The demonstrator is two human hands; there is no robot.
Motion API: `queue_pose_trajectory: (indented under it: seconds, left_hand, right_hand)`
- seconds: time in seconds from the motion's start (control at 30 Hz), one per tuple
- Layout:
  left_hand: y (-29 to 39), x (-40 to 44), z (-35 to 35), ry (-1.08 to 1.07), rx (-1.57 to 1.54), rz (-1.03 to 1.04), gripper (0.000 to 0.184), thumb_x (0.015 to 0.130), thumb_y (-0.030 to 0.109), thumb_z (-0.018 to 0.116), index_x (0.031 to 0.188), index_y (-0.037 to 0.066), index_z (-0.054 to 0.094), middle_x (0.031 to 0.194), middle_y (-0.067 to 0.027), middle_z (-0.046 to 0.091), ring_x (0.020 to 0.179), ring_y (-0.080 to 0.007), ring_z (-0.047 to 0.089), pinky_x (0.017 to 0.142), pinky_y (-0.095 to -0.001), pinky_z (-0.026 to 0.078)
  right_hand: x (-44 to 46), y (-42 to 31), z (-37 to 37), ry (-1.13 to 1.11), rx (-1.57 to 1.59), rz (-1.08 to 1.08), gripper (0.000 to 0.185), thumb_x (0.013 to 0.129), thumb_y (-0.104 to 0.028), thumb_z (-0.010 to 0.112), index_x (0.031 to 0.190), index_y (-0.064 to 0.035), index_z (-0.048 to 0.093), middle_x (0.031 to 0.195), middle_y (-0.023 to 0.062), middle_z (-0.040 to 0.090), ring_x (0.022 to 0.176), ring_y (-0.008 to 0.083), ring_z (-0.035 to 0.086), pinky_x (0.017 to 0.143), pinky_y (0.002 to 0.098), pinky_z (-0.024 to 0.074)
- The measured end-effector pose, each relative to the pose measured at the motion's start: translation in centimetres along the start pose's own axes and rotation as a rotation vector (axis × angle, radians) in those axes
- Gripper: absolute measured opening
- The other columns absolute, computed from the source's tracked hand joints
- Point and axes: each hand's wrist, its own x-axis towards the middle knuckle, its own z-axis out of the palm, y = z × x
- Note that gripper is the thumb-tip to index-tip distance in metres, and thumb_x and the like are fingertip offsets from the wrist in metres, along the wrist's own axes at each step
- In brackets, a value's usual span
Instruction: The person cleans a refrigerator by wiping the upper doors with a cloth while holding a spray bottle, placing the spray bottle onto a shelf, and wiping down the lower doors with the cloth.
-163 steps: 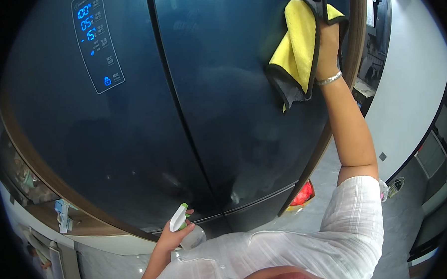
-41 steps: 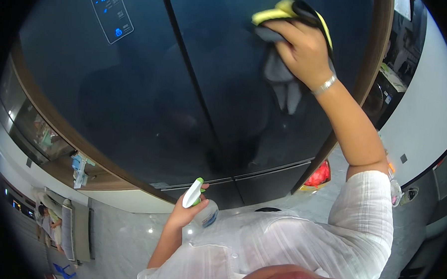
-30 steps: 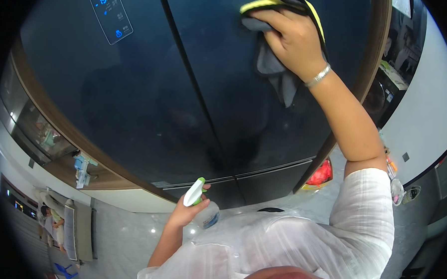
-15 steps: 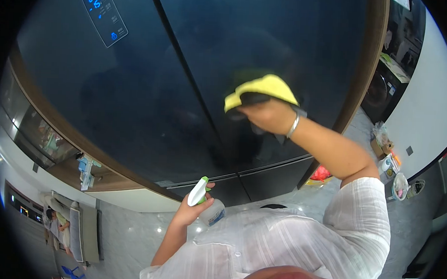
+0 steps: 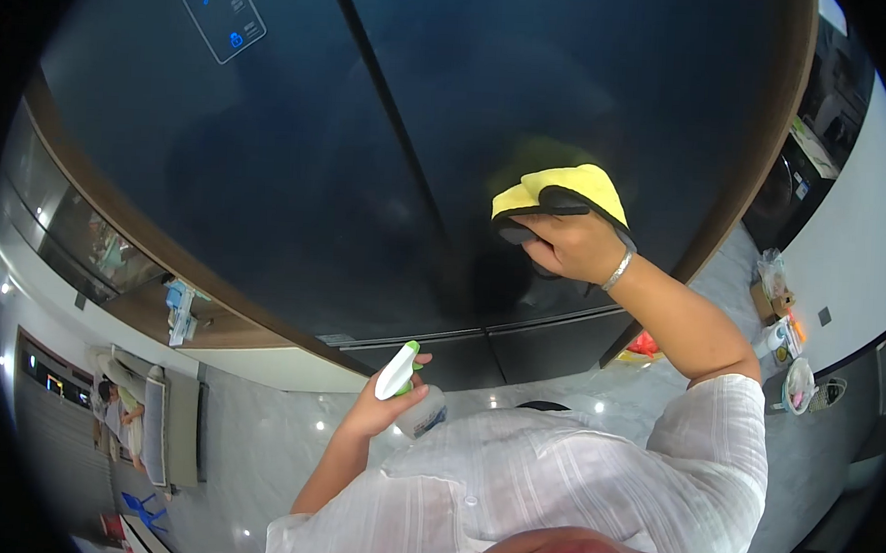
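My right hand (image 5: 575,247) is closed around a yellow cloth (image 5: 566,186) with a dark grey underside and black edging. The cloth lies against the glossy dark door of a refrigerator (image 5: 299,181), right of the seam between its doors. In my left hand (image 5: 383,409) is a spray bottle (image 5: 421,414) with a white and green trigger head and a clear body. That bottle is held low, in front of my body and apart from the refrigerator. A lit display panel (image 5: 220,10) shows blue figures on the left door.
Wooden panels (image 5: 769,162) frame the refrigerator. At the right, a dark washing machine (image 5: 788,188) stands beyond, with boxes, bottles and a small basket (image 5: 800,389) on the grey floor. Far left, a person (image 5: 128,421) is on a sofa (image 5: 181,433), with a blue stool (image 5: 143,509) nearby.
My right hand and the yellow cloth have shifted right and slightly down across the door. My view has tilted a little, and the left hand still holds the spray bottle.
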Motion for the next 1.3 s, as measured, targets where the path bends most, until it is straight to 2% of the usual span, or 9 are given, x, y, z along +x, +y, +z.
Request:
queue_pose_trajectory:
  seconds: [0.23, 0.4, 0.63, 0.73, 0.8, 0.9, 1.0, 1.13, 1.3]
  left_hand:
    - [-0.1, 0.4, -0.1, -0.014, -0.029, 0.019, 0.052, 0.088, 0.015, 0.078, 0.137, 0.009, 0.061, 0.091, 0.0035, 0.061, 0.088, -0.0079, 0.056, 0.083, -0.0268, 0.045]
    - [-0.5, 0.8, -0.2, -0.02, -0.046, 0.043, 0.052, 0.088, 0.015, 0.078, 0.136, 0.009, 0.061, 0.091, 0.0033, 0.061, 0.088, -0.008, 0.056, 0.083, -0.0272, 0.045]
    - [-0.8, 0.4, 0.1, 0.011, -0.041, 0.026, 0.051, 0.09, 0.013, 0.077, 0.138, 0.01, 0.06, 0.091, 0.0036, 0.061, 0.09, -0.0074, 0.056, 0.085, -0.0266, 0.046]
    - [-1.8, 0.1, 0.1, 0.022, -0.093, 0.025, 0.05, 0.089, 0.013, 0.077, 0.137, 0.01, 0.061, 0.092, 0.0035, 0.061, 0.091, -0.0074, 0.057, 0.085, -0.0267, 0.046]
    - [-2.8, 0.2, 0.1, 0.008, -0.08, 0.018, 0.05, 0.089, 0.013, 0.077, 0.137, 0.01, 0.061, 0.092, 0.0035, 0.061, 0.09, -0.0073, 0.057, 0.085, -0.0266, 0.046]
    - [-3.3, 0.3, 0.3, -0.005, -0.068, 0.025, 0.05, 0.089, 0.014, 0.077, 0.137, 0.011, 0.061, 0.091, 0.0035, 0.062, 0.089, -0.0079, 0.057, 0.085, -0.0277, 0.045]
    - [-2.8, -0.1, 0.6, -0.037, -0.084, 0.028, 0.051, 0.089, 0.013, 0.077, 0.137, 0.01, 0.061, 0.091, 0.0037, 0.062, 0.089, -0.0074, 0.056, 0.085, -0.0269, 0.045]
    - [-2.4, -0.6, 0.9, -0.044, -0.101, 0.05, 0.05, 0.09, 0.014, 0.077, 0.137, 0.01, 0.06, 0.091, 0.0039, 0.061, 0.09, -0.0067, 0.056, 0.085, -0.0263, 0.046]
    - [-3.3, -1.2, 1.0, -0.048, -0.102, 0.044, 0.049, 0.091, 0.014, 0.077, 0.137, 0.01, 0.06, 0.091, 0.0038, 0.061, 0.089, -0.0068, 0.056, 0.085, -0.026, 0.045]
  right_hand:
    - [2.8, -0.5, -0.5, -0.01, -0.038, -0.051, 0.031, 0.084, -0.01, 0.072, 0.116, -0.0075, 0.073, 0.101, 0.011, 0.073, 0.081, 0.0284, 0.071, 0.077, 0.0369, 0.058]
    - [10.8, -1.3, -3.5, 0.153, -0.165, -0.115, 0.037, 0.081, -0.007, 0.072, 0.117, -0.0138, 0.074, 0.081, 0.0103, 0.06, 0.069, 0.0298, 0.065, 0.065, 0.0385, 0.055]
    - [24.3, 0.5, -10.7, 0.585, -0.312, -0.334, 0.023, 0.085, -0.003, 0.06, 0.103, 0.0018, 0.074, 0.092, 0.0211, 0.069, 0.086, 0.0352, 0.065, 0.081, 0.0426, 0.0509]
    - [23.4, -0.1, -10.4, 0.489, -0.347, -0.253, 0.028, 0.089, -0.01, 0.06, 0.112, 0.0019, 0.07, 0.101, 0.0238, 0.069, 0.09, 0.0392, 0.065, 0.085, 0.0431, 0.051]
    - [19.6, 0.7, -7.2, 0.439, -0.355, -0.303, 0.025, 0.084, -0.009, 0.068, 0.109, -0.0099, 0.076, 0.076, 0.0136, 0.066, 0.07, 0.0296, 0.065, 0.063, 0.0387, 0.0514]
    - [11.6, -0.3, -2.8, 0.107, -0.296, -0.18, 0.033, 0.085, -0.012, 0.068, 0.117, -0.0158, 0.072, 0.075, 0.0058, 0.065, 0.063, 0.0234, 0.066, 0.057, 0.0378, 0.0532]
    - [2.9, 0.1, 1.6, -0.134, -0.646, -0.414, 0.041, 0.087, -0.022, 0.061, 0.126, -0.0101, 0.066, 0.101, 0.0055, 0.072, 0.093, 0.024, 0.07, 0.087, 0.04, 0.0556]
    - [-2.9, -1.0, 2.7, -0.455, -0.476, -0.419, 0.037, 0.089, -0.019, 0.058, 0.124, -0.0111, 0.066, 0.122, 0.0099, 0.068, 0.11, 0.0296, 0.066, 0.098, 0.0469, 0.052]
    - [1.7, -0.6, -0.4, -0.252, -0.196, -0.315, 0.02, 0.082, -0.018, 0.069, 0.1, -0.0106, 0.073, 0.103, 0.0083, 0.069, 0.091, 0.0291, 0.067, 0.08, 0.0432, 0.0541]
